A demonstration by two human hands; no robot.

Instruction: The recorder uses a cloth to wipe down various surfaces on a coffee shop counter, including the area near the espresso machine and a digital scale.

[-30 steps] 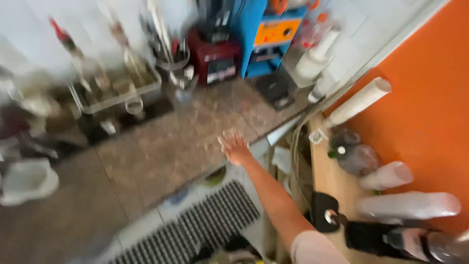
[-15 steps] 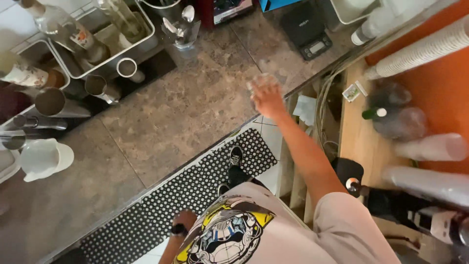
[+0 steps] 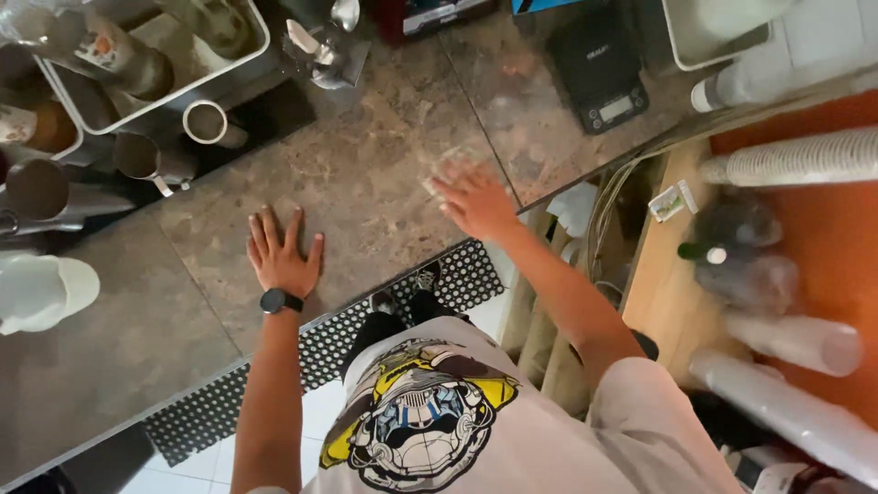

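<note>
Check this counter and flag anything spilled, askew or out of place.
Nothing stands out. The left hand lies flat on the stone counter; the blurred right hand is over its edge. The scale and metal jugs stand upright.

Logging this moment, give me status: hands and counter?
Left hand flat on stone counter, fingers spread. Right hand blurred, palm down, holding nothing visible. Black scale beyond.

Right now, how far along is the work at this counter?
Done: nothing clearly. The left hand lies flat on the stone counter, empty. In hand: the right hand is blurred over the counter edge, open. Left: the metal cups and black scale sit untouched.
</note>
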